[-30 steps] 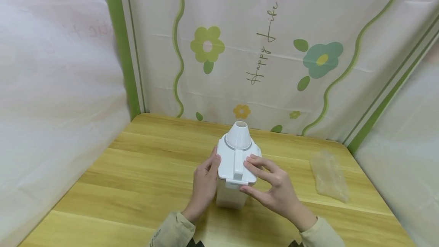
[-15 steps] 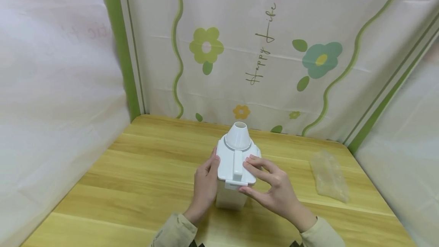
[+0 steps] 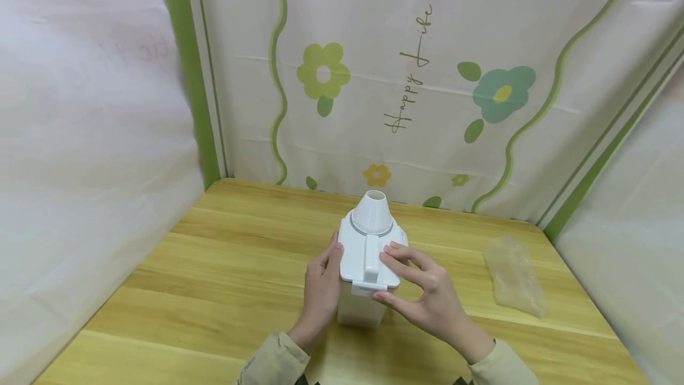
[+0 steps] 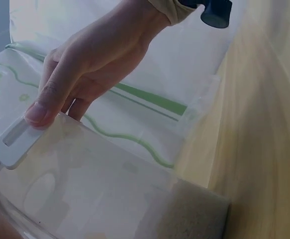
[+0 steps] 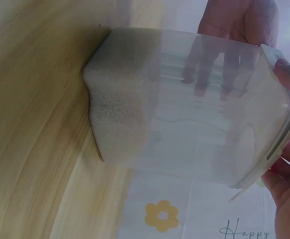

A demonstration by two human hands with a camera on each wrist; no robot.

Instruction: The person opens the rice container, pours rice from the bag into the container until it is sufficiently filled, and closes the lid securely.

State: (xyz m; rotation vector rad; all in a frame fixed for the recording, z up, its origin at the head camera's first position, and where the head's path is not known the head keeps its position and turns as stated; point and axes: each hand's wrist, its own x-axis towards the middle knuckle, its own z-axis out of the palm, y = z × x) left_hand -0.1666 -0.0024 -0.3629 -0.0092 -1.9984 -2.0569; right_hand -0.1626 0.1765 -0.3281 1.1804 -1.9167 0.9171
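Note:
A clear plastic storage container (image 3: 360, 308) stands upright on the table, with pale rice-like grains (image 5: 117, 102) in its bottom. Its white lid (image 3: 352, 254) carries a raised bar and a cone-shaped spout (image 3: 372, 214). My left hand (image 3: 322, 284) holds the container's left side, its thumb near the lid's edge; in the right wrist view its fingers show through the clear wall. With fingertips on the lid and thumb at the front clip (image 3: 369, 287), my right hand (image 3: 433, 296) grips the lid's front right corner. The left wrist view shows that thumb on the white clip (image 4: 20, 142).
A crumpled clear plastic bag (image 3: 513, 275) lies to the right on the wooden table (image 3: 214, 290). Behind the table hangs a flower-printed curtain (image 3: 363, 76), and pale sheets enclose the left and right sides.
Both hands stay in place on the container, and the container and bag have not moved. Only a slight shift of the head view shows.

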